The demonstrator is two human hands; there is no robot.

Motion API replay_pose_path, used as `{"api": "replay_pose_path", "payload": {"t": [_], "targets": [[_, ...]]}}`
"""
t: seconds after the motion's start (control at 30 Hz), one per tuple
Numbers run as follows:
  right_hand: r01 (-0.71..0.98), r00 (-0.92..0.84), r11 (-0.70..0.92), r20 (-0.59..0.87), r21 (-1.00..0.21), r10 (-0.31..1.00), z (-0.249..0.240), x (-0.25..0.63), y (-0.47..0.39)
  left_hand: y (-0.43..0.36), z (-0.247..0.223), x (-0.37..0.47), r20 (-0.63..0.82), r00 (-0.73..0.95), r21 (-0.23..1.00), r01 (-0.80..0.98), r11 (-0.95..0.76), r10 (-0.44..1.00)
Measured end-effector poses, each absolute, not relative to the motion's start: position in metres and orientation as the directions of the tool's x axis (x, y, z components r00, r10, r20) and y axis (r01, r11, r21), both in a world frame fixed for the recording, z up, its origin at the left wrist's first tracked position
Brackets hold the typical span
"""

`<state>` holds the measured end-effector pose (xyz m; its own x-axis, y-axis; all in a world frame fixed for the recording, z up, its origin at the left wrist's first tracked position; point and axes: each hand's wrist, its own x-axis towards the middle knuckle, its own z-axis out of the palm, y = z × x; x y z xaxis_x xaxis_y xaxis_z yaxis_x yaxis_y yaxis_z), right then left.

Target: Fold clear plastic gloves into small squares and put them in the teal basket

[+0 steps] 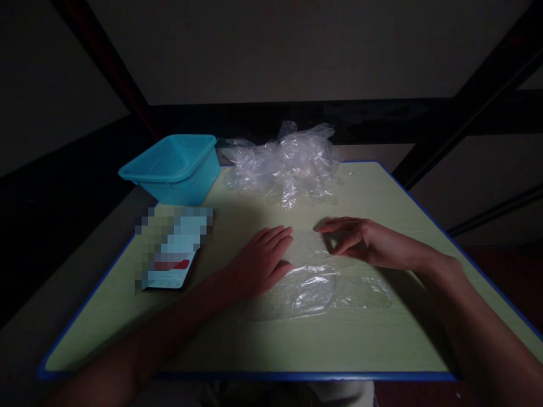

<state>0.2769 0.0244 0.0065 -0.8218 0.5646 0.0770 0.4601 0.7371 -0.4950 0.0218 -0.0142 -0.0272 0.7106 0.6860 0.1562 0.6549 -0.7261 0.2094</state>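
Note:
A thin, clear plastic glove (314,291) lies spread on the pale green table (263,353) in front of me. My left hand (265,260) rests flat on its left upper part, fingers stretched out. At the glove's upper right, my right hand (354,240) is arched with its thumb and fingers apart, the fingertips close to the plastic's far edge. Nothing is visibly gripped in either hand. Beyond both hands sits a heap of crumpled clear plastic gloves (288,161).
A turquoise plastic basin (182,181) stands at the table's far left corner. Nearer, a phone (178,249) with a lit, partly pixelated screen lies left of my left hand. The tabletop has a blue edge. Dark bars and a wall rise behind it.

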Motion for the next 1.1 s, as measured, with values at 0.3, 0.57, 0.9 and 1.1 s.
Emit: {"api": "replay_pose_path", "payload": {"t": [0.3, 0.57, 0.9, 1.1], "targets": [[0.510, -0.755, 0.685, 0.110, -0.521, 0.646, 0.007, 0.281, 0.025, -0.015, -0.028, 0.021, 0.157, 0.712, 0.224, 0.650, -0.726, 0.685], [0.613, -0.682, 0.690, 0.183, -0.384, 0.708, 0.004, 0.288, 0.030, -0.016, -0.028, 0.015, 0.194, 0.683, 0.264, 0.656, -0.708, 0.705], [0.664, -0.704, 0.719, 0.152, -0.203, 0.693, 0.006, 0.292, 0.033, -0.011, -0.018, 0.008, 0.215, 0.693, 0.182, 0.663, -0.726, 0.688], [0.679, -0.696, 0.722, 0.196, -0.135, 0.691, 0.004, 0.295, 0.034, -0.008, -0.019, 0.002, 0.278, 0.871, 0.189, 0.364, -0.912, 0.405]]}}
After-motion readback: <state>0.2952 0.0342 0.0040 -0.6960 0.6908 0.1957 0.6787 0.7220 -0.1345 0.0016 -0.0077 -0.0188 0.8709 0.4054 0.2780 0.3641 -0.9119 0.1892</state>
